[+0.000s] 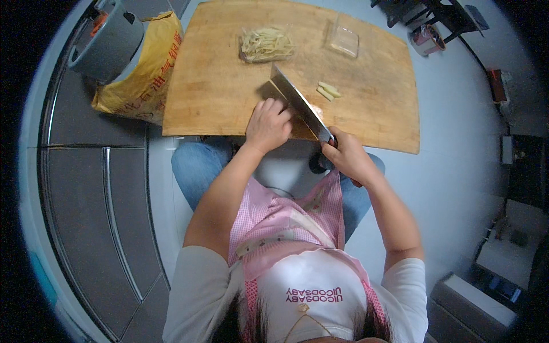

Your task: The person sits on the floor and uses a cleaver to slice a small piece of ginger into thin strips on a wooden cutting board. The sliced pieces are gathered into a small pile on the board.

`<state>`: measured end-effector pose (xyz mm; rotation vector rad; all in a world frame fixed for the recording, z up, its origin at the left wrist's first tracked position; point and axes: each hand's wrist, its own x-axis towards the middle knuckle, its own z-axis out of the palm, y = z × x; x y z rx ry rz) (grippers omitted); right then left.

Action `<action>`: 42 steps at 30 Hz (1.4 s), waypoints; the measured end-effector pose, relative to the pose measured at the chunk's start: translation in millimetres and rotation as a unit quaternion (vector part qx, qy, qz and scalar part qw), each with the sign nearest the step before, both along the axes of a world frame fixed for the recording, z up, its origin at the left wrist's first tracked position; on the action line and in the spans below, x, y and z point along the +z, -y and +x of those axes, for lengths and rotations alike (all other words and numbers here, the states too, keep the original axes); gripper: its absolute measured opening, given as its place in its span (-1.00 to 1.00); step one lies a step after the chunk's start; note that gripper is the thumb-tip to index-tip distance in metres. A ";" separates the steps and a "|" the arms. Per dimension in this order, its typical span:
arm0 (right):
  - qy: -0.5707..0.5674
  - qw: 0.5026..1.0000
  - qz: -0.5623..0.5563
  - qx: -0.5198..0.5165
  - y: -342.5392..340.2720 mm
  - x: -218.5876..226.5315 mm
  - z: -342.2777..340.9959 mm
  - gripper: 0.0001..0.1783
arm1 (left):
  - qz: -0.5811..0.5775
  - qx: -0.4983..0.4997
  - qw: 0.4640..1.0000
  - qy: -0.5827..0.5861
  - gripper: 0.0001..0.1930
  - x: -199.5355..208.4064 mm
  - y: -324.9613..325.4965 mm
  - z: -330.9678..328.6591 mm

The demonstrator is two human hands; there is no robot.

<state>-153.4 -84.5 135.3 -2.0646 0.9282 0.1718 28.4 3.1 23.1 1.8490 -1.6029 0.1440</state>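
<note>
A wide-bladed cleaver (298,103) is gripped by its handle in my right hand (347,153). Its blade slants up and to the left over the wooden board (209,86), close beside my left hand's fingertips. My left hand (267,124) rests at the board's near edge with its fingers curled down; whatever lies under them is hidden. A small pale patch (317,112) shows just right of the blade, too unclear to name. Several pale yellow cut sticks (328,91) lie to the right of the cleaver.
Toward the far side stands a clear plastic tray piled with pale strips (266,44). Another clear plastic container (345,43) sits to its right. Left of the board are a yellow sack (146,71) and a grey gas cylinder (111,43). A bucket (426,40) stands at far right.
</note>
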 end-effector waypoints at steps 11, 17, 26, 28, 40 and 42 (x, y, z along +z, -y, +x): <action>0.050 0.996 0.045 -0.058 2.2 -9.3 -6.0 -0.79 | -0.020 -0.011 1.000 -0.015 -0.91 -0.2 0.6 1.4; 0.048 0.998 0.022 -0.029 1.1 -9.0 -7.6 -0.77 | -0.002 -0.004 1.000 -0.011 -0.87 -2.4 -0.2 1.1; 0.021 0.999 0.018 -0.017 -2.4 4.6 -5.6 -0.70 | -0.018 -0.007 1.000 -0.015 -0.80 -4.8 0.4 1.6; 0.000 1.000 0.018 -0.017 -3.9 9.5 -3.2 -0.70 | -0.018 -0.003 1.000 -0.013 -0.82 -5.5 -0.4 1.0; 0.010 1.000 -0.019 0.008 3.3 -2.6 7.7 -0.69 | 0.020 0.003 1.000 0.012 -0.82 -1.6 -2.0 1.4; 0.018 1.000 0.015 -0.016 3.4 -0.9 10.7 -0.69 | 0.013 0.000 1.000 0.009 -0.83 -3.0 -1.9 2.2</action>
